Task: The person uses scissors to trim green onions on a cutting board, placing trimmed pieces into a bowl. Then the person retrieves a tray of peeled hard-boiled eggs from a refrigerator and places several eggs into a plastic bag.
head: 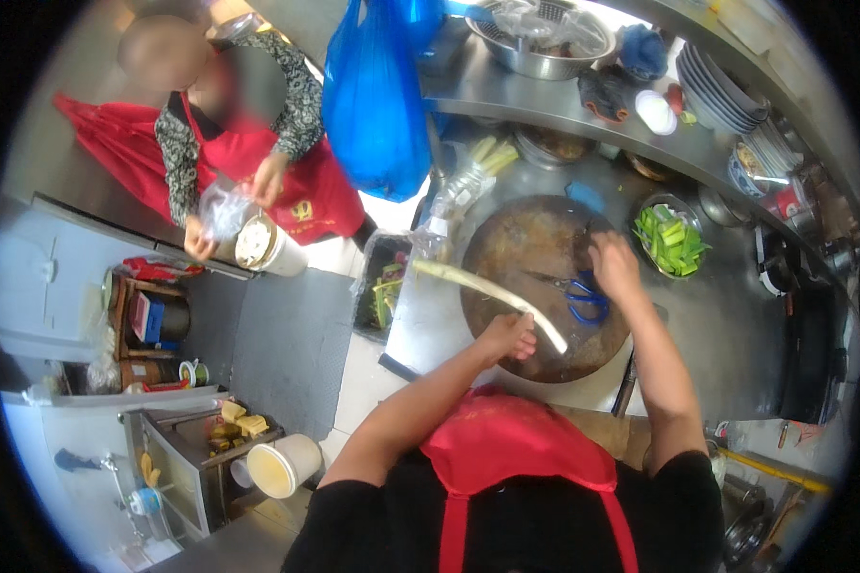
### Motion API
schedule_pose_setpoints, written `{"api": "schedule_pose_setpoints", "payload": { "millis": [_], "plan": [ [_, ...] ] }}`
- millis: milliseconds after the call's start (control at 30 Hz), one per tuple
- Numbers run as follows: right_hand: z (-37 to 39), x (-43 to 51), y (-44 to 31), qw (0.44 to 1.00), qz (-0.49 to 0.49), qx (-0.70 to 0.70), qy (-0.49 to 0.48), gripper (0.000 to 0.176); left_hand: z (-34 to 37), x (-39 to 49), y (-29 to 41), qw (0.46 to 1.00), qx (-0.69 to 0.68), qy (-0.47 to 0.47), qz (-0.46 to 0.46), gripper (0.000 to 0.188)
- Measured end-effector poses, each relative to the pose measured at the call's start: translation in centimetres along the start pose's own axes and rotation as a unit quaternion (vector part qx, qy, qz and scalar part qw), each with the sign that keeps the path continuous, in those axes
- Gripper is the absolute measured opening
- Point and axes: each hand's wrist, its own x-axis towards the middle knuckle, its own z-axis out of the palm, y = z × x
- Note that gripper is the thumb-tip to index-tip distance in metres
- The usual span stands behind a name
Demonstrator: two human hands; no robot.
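Note:
My left hand (509, 336) is closed around a long pale stalk, which looks like a leek or large scallion (473, 281), slanting over the left part of a round wooden chopping board (502, 229). My right hand (613, 261) is over the board's right edge, fingers curled; whether it holds anything cannot be made out. Blue-handled scissors (588, 301) lie on the board just below it. A metal bowl of cut green leaves (672, 242) stands to its right. A dark knife handle (624, 390) sticks out beside the board's lower right edge.
Bagged stalks (466, 186) lie behind the board at the left. A black bin (376, 297) with scraps stands off the counter's left edge. Above are a steel shelf (473, 93) with a colander (552, 64) and a hanging blue bag (376, 107). A co-worker (251, 143) handles a plastic bag.

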Motion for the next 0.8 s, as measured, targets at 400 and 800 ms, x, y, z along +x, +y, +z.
{"api": "schedule_pose_setpoints", "payload": {
  "millis": [400,800],
  "plan": [
    [13.8,16.1,13.0,0.955,0.274,0.057,-0.093,0.035,-12.9,-26.2,-23.0,0.77,-0.276,0.57,0.072,0.023],
    [-0.5,6.7,-13.7,0.949,-0.11,0.124,0.268,0.013,-14.1,-29.2,-25.2,0.794,-0.272,0.508,0.194,0.033]
  ]
}}
